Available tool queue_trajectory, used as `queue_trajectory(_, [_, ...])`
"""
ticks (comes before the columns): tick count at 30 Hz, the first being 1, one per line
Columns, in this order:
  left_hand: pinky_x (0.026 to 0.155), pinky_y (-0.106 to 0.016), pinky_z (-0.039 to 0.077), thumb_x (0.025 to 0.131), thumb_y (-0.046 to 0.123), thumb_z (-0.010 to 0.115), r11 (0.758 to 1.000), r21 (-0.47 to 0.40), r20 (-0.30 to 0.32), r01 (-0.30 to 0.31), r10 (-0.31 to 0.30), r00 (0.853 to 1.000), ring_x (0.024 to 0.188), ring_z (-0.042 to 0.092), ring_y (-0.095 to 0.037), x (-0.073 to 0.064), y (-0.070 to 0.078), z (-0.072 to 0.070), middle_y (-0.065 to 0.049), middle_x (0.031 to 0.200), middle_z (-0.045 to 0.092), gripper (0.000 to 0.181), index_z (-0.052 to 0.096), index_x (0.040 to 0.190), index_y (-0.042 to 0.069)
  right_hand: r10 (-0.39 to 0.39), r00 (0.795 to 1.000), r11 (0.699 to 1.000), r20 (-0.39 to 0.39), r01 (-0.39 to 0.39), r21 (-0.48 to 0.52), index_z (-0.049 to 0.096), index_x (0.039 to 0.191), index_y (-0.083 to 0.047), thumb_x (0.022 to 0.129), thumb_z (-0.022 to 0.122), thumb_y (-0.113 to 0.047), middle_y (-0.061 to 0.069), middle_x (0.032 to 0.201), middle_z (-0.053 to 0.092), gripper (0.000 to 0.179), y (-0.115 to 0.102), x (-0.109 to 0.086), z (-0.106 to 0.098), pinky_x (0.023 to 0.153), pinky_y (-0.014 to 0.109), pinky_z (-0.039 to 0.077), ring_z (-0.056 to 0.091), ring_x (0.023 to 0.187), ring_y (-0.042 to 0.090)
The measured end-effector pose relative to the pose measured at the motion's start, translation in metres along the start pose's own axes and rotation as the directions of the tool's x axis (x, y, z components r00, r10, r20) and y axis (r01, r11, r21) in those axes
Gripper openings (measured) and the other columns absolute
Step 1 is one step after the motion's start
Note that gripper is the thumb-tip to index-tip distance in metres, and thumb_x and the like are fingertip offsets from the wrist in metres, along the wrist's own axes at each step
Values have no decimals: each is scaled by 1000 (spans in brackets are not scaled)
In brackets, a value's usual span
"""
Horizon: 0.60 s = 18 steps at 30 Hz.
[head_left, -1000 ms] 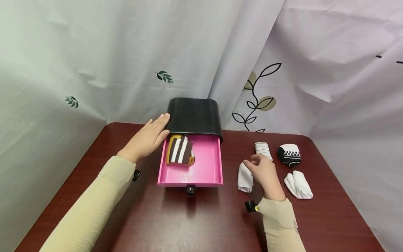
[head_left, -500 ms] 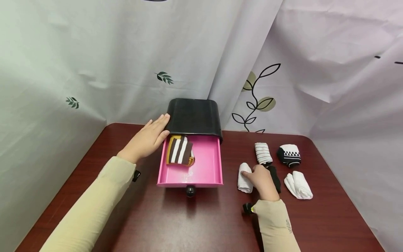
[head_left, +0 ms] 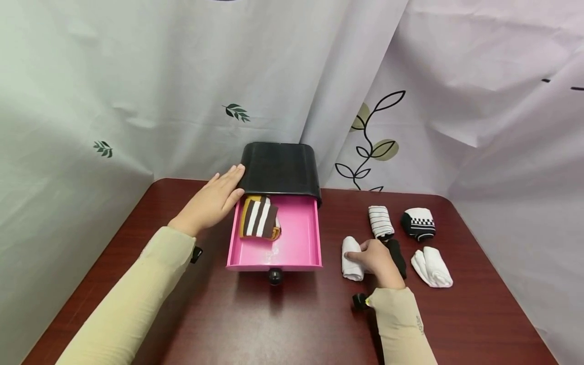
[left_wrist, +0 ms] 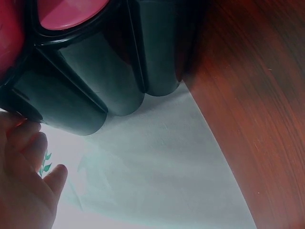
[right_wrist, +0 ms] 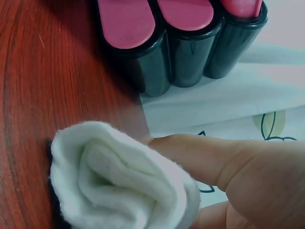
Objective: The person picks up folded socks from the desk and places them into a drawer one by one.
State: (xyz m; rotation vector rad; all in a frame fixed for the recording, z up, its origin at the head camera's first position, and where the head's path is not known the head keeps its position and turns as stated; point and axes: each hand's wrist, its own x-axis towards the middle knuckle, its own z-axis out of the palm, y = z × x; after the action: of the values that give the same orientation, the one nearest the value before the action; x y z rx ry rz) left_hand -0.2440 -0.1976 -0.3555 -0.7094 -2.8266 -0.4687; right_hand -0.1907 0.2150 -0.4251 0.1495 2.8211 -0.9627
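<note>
My right hand (head_left: 379, 259) pinches a rolled white sock (head_left: 351, 269) on the table, right of the drawer. Seen from the right wrist, the rolled end of the white sock (right_wrist: 114, 176) faces the camera, with thumb and a finger at its side. With straight fingers, my left hand (head_left: 209, 207) rests against the left top edge of a black drawer unit (head_left: 280, 170). Its pink drawer (head_left: 298, 251) is pulled out. A folded brown, white and mustard striped sock (head_left: 261, 220) lies in the drawer's back left.
Beyond the right hand are a white sock with thin stripes (head_left: 380, 221) and a black sock (head_left: 396, 257), partly hidden. Farther right lie a black-and-white checked sock (head_left: 418, 224) and a folded white sock (head_left: 432, 267). A black knob (head_left: 275, 277) projects from the drawer front. Curtains hang behind.
My right hand has come down and left onto the rolled white sock and taken hold of it; the sock has shifted slightly left. The left hand stays in place.
</note>
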Motion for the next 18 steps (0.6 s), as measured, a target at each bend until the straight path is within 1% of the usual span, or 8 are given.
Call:
queue_trajectory(2, [126, -50, 10, 108, 40, 41, 1000, 0, 3, 2, -2, 1000, 155, 17, -27, 0, 0, 0, -11, 167, 23, 66, 21, 162, 7, -4, 1000, 1000, 3, 4, 26, 63, 85, 2, 80, 81, -24, 13, 80, 61, 32, 0, 1, 0, 63, 32, 50, 60, 72, 24])
queue_trajectory(4, [126, -50, 10, 108, 40, 41, 1000, -1, 5, 2, -2, 1000, 155, 16, -26, 0, 0, -1, -11, 167, 23, 66, 20, 162, 7, -6, 1000, 999, -8, 6, 44, 62, 87, 2, 79, 80, -22, 13, 81, 61, 31, 0, 1, 1, 63, 33, 51, 60, 72, 24])
queue_trajectory(10, [125, -51, 11, 108, 41, 40, 1000, -2, 5, 1, -1, 1000, 155, 17, -28, 1, 0, -1, -11, 167, 23, 67, 20, 162, 7, -9, 1000, 997, -15, 11, 83, 63, 97, 6, 82, 78, -19, 16, 87, 64, 33, -1, 3, 1, 67, 36, 53, 63, 76, 26])
queue_trajectory(14, [125, -51, 11, 108, 41, 40, 1000, 1, 3, 4, -4, 1000, 155, 17, -27, 1, -1, 0, -11, 167, 23, 67, 20, 162, 7, -12, 1000, 992, -20, 15, 124, 64, 105, 9, 84, 78, -20, 16, 89, 67, 38, -2, 3, 0, 65, 33, 53, 65, 76, 23])
queue_trajectory(18, [125, -51, 11, 108, 42, 40, 1000, -2, -3, 1, -1, 1000, 155, 18, -28, 0, 0, 0, -12, 166, 24, 67, 21, 162, 7, -15, 1000, 977, -15, 18, 215, 64, 111, 10, 86, 77, -20, 14, 88, 71, 41, -2, 2, -1, 65, 29, 53, 65, 74, 18])
